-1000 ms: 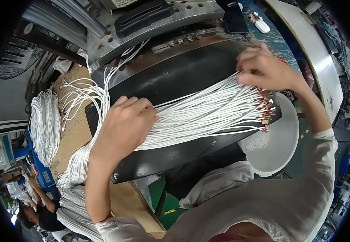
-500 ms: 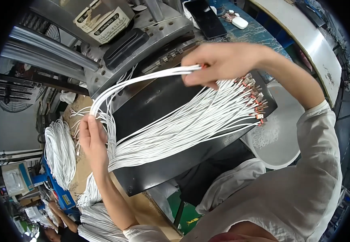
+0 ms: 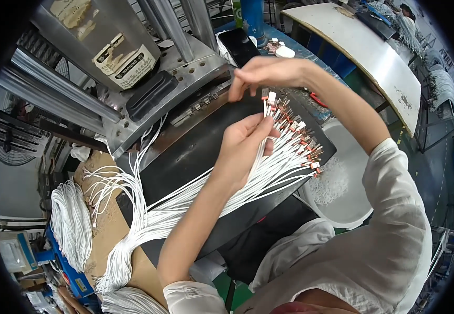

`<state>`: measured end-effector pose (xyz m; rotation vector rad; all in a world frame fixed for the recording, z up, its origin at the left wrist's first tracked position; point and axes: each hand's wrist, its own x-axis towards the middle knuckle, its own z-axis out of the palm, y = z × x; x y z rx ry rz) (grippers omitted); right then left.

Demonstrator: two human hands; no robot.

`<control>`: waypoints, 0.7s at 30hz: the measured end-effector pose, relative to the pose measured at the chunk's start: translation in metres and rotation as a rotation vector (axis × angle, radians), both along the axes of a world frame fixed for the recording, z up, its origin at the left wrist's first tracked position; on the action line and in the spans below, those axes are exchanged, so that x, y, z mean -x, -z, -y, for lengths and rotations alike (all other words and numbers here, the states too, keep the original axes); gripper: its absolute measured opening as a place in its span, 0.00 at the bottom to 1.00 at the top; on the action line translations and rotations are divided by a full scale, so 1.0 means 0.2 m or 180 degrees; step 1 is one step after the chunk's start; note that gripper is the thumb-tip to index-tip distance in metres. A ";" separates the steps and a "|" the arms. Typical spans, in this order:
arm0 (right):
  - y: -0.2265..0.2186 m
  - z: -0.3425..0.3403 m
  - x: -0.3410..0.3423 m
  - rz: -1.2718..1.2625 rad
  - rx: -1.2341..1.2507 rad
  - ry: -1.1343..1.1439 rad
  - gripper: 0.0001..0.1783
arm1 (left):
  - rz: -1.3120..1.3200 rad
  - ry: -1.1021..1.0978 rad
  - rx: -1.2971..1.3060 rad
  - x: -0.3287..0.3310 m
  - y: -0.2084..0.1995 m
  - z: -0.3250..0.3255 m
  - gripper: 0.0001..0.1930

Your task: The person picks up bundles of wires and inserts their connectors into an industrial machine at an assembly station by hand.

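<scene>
My left hand (image 3: 242, 149) is closed around a few white cables (image 3: 264, 109), just below their USB-type plugs, which stick up above the thumb. Just above those plugs hangs my right hand (image 3: 271, 74), its fingers bent and apart, with nothing seen between them. Under the left hand, a large bundle of white cables (image 3: 185, 209) stretches over a black board (image 3: 185, 157). Its orange-and-metal plugs (image 3: 303, 138) fan out at the board's right end. The bundle's other end droops off the board's left side.
A metal press (image 3: 164, 94) with thick rods stands behind the board. Coiled white cables (image 3: 71, 225) lie at the left on brown cardboard (image 3: 106, 209). A grey tub (image 3: 345, 201) with white scraps stands at the right. A black phone (image 3: 238, 47) lies on the blue bench (image 3: 311, 57).
My left hand has moved right, from the middle of the raised cables to just below their plugs. My right hand has let them go and shifted slightly left. The whole view has turned a little.
</scene>
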<state>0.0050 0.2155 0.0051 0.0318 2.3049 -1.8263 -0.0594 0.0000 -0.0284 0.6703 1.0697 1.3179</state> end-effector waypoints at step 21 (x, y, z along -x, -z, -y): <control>0.23 0.41 0.14 0.0266 -0.1406 0.0786 0.17 | -0.0815 -0.1094 0.0064 0.22 0.18 0.33 0.11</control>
